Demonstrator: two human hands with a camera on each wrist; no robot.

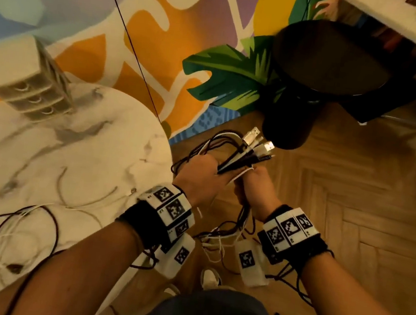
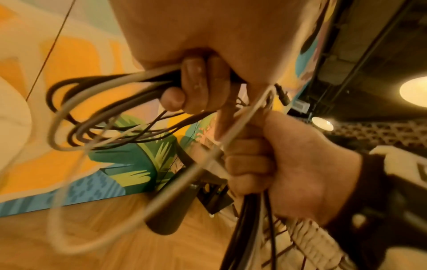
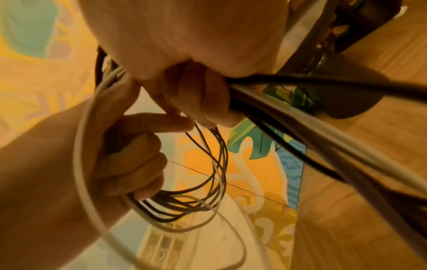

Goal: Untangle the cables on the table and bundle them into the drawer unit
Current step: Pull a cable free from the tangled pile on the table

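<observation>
My left hand (image 1: 200, 176) and right hand (image 1: 254, 186) both grip one bundle of black and white cables (image 1: 238, 156), held over the floor just right of the table edge. Several USB plugs (image 1: 253, 135) stick out above the fists. In the left wrist view my left hand (image 2: 194, 87) curls round cable loops (image 2: 76, 117), with my right hand (image 2: 265, 160) fisted below. The right wrist view has my right hand (image 3: 203, 95) clamping straight strands and my left hand (image 3: 129, 157) holding coils (image 3: 184, 204). The white drawer unit (image 1: 28, 77) stands at the table's far side.
The round white marble table (image 1: 83, 157) carries a loose dark cable and white cable (image 1: 8, 235) near its front left. A black round stool (image 1: 329, 57) stands on the wood floor ahead to the right. A white desk (image 1: 401, 24) sits at top right.
</observation>
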